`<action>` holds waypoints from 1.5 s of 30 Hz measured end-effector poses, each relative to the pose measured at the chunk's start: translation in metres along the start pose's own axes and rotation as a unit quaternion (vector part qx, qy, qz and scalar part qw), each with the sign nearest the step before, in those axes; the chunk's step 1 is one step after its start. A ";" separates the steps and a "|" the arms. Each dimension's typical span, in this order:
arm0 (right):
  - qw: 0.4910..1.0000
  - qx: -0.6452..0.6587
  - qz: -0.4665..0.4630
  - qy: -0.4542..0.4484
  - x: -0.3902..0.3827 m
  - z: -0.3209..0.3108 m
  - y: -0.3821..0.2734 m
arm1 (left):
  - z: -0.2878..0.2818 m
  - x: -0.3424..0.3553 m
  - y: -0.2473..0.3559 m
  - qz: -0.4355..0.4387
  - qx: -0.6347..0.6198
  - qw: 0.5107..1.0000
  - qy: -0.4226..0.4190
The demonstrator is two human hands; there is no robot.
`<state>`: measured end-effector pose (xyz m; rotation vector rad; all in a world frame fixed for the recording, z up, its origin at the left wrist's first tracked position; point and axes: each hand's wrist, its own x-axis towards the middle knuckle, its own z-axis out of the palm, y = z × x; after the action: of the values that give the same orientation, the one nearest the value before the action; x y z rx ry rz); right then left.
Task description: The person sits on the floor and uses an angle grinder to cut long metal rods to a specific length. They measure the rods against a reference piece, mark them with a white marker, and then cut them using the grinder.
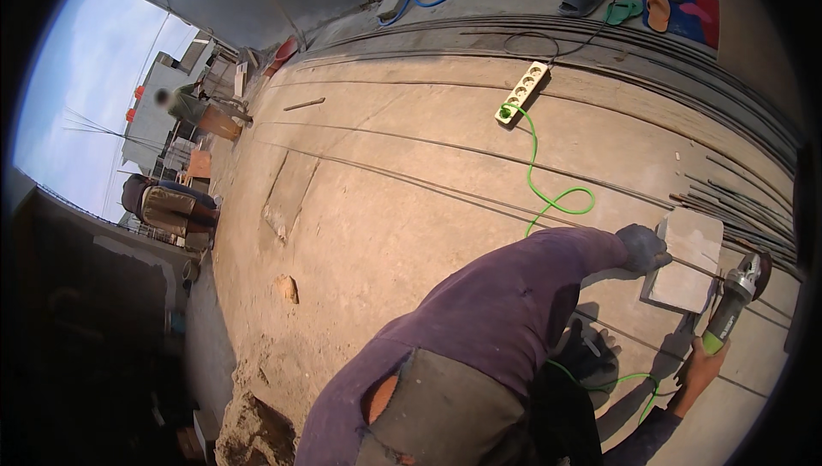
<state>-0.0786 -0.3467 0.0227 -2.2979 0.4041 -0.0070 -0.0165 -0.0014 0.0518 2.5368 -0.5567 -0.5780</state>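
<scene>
My left hand (642, 248), in a dark grey glove, is closed round a thin steel rod (695, 267). That rod crosses the top of a pale concrete block (685, 239), and its other end stretches away to the upper left over the floor. In my bare right hand (704, 365) is a green and black angle grinder (729, 316), gripped by its body. The grinder's head and dark disc are just past the block, close to the rod; whether they touch I cannot tell. A green cord (646, 376) runs by the grinder and my dark-shod foot (591, 353).
A white power strip (522, 93) with a green cable (533, 158) lies on the concrete floor. Long steel rods (634, 80) line the far side; shorter ones (736, 218) are bunched beside the block. Slippers (584, 1) stand at the back. Two people (175, 205) work at far left.
</scene>
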 end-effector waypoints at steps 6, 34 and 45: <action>1.000 0.005 -0.022 -0.021 0.006 0.002 0.012 | -0.002 -0.003 -0.001 0.008 0.018 1.000 -0.003; 0.999 -0.023 0.014 -0.022 -0.039 -0.007 -0.053 | 0.033 0.035 -0.014 -0.026 -0.001 0.995 0.097; 0.999 -0.022 0.008 -0.026 -0.036 -0.010 -0.051 | 0.037 0.044 -0.033 0.021 0.055 0.995 0.078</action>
<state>-0.0997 -0.3103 0.0704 -2.3319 0.3997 0.0705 0.0104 -0.0091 -0.0080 2.6384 -0.5984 -0.3382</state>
